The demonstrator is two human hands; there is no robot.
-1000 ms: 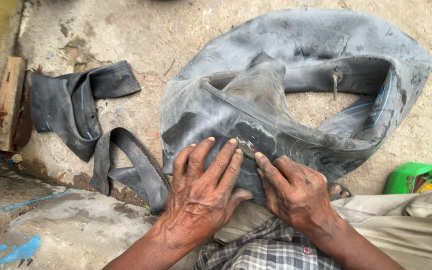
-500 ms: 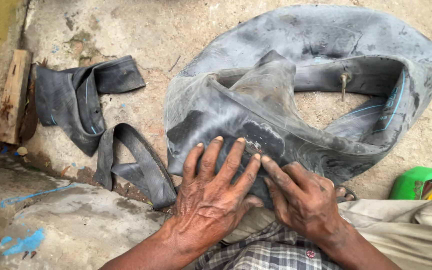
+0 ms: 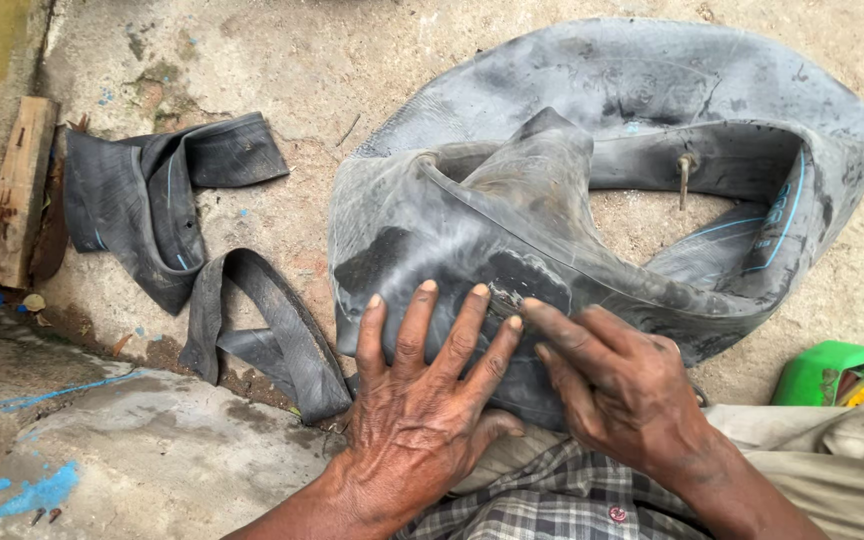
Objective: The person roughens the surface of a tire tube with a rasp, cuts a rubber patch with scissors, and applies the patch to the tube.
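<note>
A large grey-black rubber inner tube lies crumpled on the concrete ground, its metal valve stem standing in the hollow at right. Its near fold drapes over my lap. My left hand lies flat on that fold, fingers spread and pressing down. My right hand rests beside it, its fingertips on the edge of a dark rough patch on the rubber. Neither hand grips anything.
A cut piece of old tube and a narrower rubber strip lie to the left. A wooden block sits by the left wall. A green plastic container is at the right edge. Blue paint marks spot the ground.
Both hands stay pressed on the tube's patch area; the fingers have shifted slightly along the rubber. The view has drifted a little, nothing else moved.
</note>
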